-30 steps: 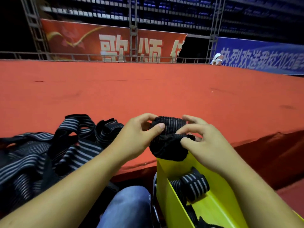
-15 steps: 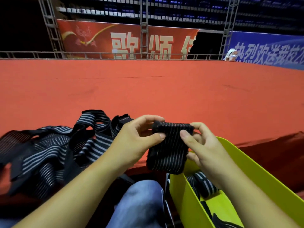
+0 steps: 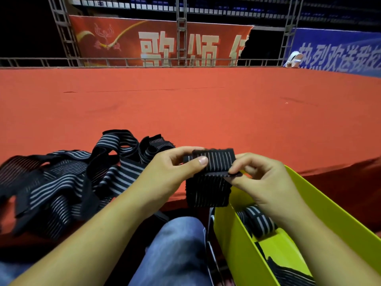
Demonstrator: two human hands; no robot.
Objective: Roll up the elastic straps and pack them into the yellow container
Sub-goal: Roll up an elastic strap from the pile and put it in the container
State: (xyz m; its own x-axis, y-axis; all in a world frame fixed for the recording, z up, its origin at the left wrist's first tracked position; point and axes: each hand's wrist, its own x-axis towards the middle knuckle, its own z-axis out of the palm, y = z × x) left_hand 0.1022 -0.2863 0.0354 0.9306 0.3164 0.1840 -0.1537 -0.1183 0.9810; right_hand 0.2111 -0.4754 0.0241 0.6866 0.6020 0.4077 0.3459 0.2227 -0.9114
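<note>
I hold one elastic strap (image 3: 214, 162) up in the middle, just above the near left corner of the yellow container (image 3: 329, 207). My left hand (image 3: 165, 172) pinches its upper left edge, thumb flat on the front and fingers curled behind. My right hand (image 3: 266, 182) nips the folded lip on the right between thumb and fingertips, and the loose tail hangs below. The strap is a light, soft, flat woven band, black with thin pale ribs, and it looks grippy rather than slick. I judge it will spring open if I slacken, so I should hold it at the fold, across its full width, and wind it tight and square. The container is smooth, stiff plastic with slanted walls. One rolled strap (image 3: 257, 221) lies inside it, with more dark webbing nearer me. To the left, a limp, tangled heap of unrolled straps (image 3: 61, 182) sprawls on the red carpet (image 3: 185, 110), looped and twisted over itself. I expect each one will need teasing free by an end.
</note>
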